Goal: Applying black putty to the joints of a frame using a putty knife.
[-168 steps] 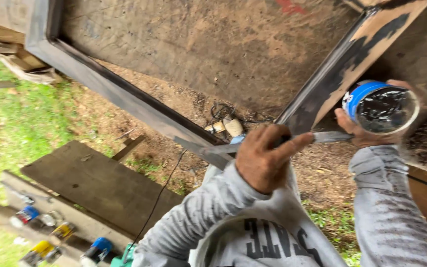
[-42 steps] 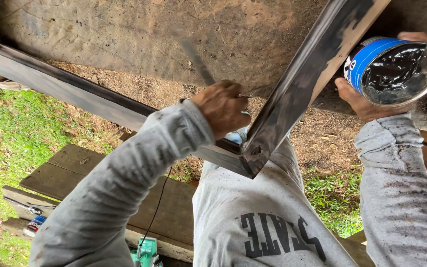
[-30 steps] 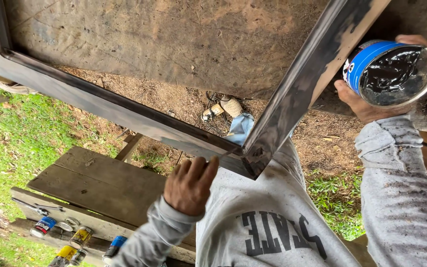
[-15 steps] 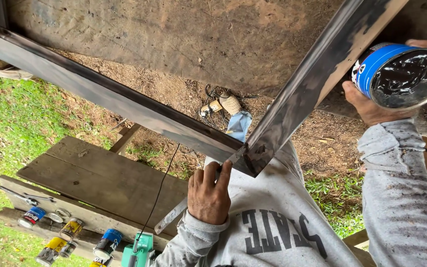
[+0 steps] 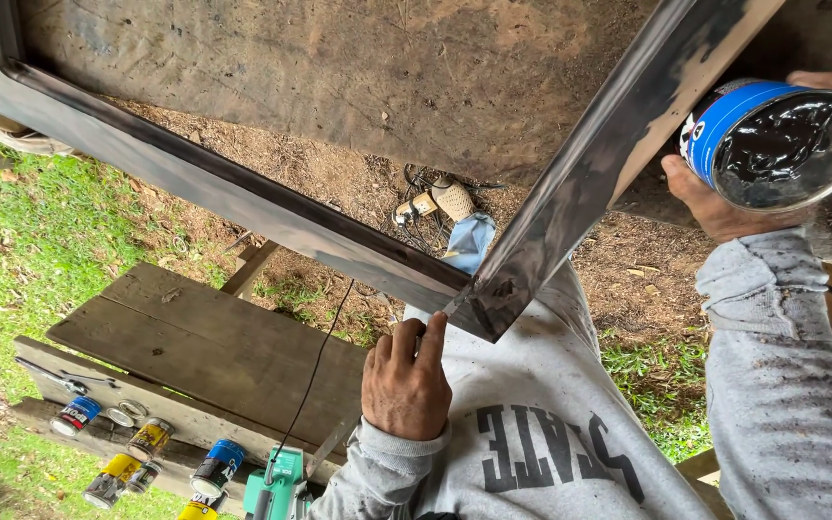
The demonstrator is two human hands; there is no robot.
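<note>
Two hands work at a dark metal frame (image 5: 243, 197). The left hand (image 5: 404, 380) grips a thin blade-like tool (image 5: 450, 306), fingers closed, its tip touching the frame corner. The right hand (image 5: 724, 197) holds an open blue tin of black paint (image 5: 777, 144) beside the upper rail.

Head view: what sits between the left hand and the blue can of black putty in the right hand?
The dark metal frame's corner and slanting bar cross between the left hand and the can.
</note>
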